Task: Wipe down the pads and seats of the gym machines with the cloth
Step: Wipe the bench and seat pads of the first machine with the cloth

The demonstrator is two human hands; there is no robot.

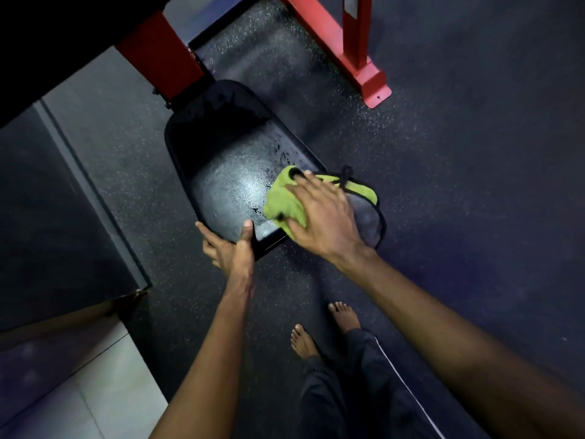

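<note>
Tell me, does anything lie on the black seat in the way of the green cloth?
Nothing visible does. The right hand presses the cloth on the seat, whose shiny surface lies bare ahead. The left hand only grips the seat's near edge, beside the cloth.

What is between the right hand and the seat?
The cloth: the right hand presses it onto the seat, as the head view shows.

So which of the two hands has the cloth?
The right hand presses the green cloth onto the black seat; the left hand holds no cloth and only grips the seat's near edge.
</note>
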